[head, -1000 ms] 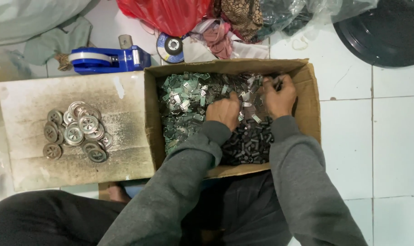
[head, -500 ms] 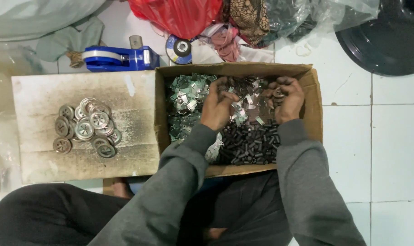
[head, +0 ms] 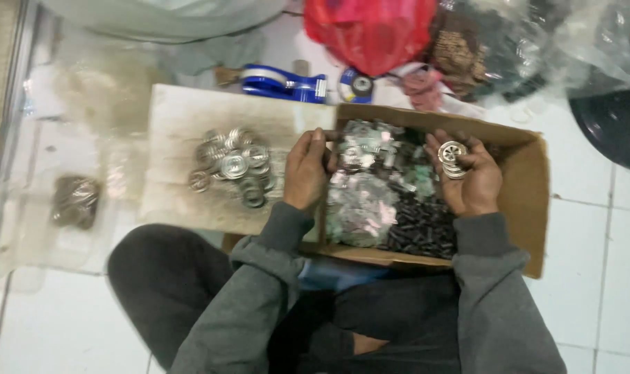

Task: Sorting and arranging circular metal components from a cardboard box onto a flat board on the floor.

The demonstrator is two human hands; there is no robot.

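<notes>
Now the right hand [head: 471, 181] cups a stack of metal rings [head: 452, 158] over the box [head: 530, 201], fingers curled round them. Left hand [head: 306, 170] rests on the box's left wall, near the ring pile [head: 233, 166]; its grip cannot be told.

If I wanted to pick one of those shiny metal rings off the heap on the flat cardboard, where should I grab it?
Probably by the outer rim of a ring on top of the pile of metal rings, coming straight down from above. They lie flat and overlapping on the cardboard sheet, so only rims and centre holes offer edges; the top ones are free to lift.
</notes>
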